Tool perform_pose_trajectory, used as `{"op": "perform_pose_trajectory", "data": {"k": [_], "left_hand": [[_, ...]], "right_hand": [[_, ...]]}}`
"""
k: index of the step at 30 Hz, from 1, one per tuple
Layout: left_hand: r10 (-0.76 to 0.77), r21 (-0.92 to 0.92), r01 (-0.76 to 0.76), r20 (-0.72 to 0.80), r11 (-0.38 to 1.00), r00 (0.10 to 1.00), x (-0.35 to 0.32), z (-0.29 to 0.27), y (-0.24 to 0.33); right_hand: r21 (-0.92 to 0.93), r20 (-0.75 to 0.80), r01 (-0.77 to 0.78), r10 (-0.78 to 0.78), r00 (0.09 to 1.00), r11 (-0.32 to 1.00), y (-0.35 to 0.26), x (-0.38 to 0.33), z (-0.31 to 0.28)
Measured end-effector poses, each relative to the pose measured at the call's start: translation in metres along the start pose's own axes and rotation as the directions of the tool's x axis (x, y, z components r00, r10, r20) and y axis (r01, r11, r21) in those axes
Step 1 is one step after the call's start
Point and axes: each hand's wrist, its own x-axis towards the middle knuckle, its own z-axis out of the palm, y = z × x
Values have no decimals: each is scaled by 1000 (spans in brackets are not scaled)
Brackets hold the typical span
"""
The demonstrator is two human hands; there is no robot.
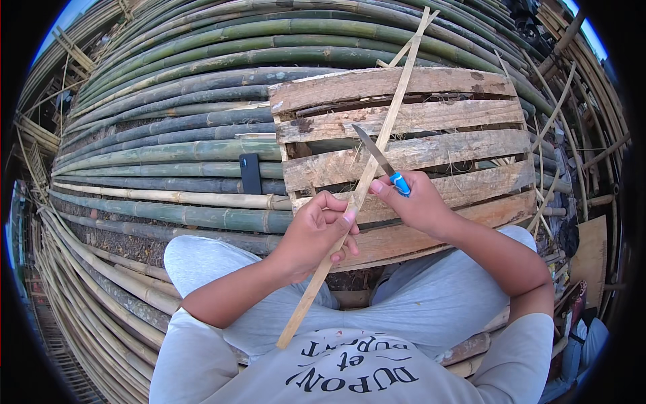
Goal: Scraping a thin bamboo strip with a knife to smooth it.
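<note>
My left hand (321, 232) grips a long, flat bamboo strip (385, 138) near its middle, thumb on top. The strip slants from my lap up past the far edge of a slatted wooden platform (410, 156). In my right hand (418, 205) is a knife (374, 149) with a blue handle; its blade points away to the upper left and crosses the strip. The thumb of my right hand lies close to the strip's edge. Thin shavings (404, 122) lie on the slats beneath. The fingers behind the strip are partly hidden.
Rows of green bamboo poles (202, 149) spread beyond and left of the platform. A dark phone (250, 174) rests on them. Another thin strip (404, 52) lies past the platform's far edge. Loose bamboo sticks (557, 111) and a brown board (587, 262) are at the right.
</note>
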Motion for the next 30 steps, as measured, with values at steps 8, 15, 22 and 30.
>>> {"op": "perform_pose_trajectory", "data": {"k": [8,15,22,30], "left_hand": [[-80,-122,77,-19,990,997,3,-4,7],[-232,-130,250,137,959,963,5,-14,1],[-279,-93,293,139,951,950,5,-7,-3],[-60,146,56,24,988,998,0,9,-4]], "right_hand": [[151,25,-128,126,992,980,-3,-2,1],[216,110,-154,132,985,964,-5,-1,-2],[427,208,-199,118,971,882,-7,-1,-5],[386,141,-200,156,978,901,-3,2,4]]}}
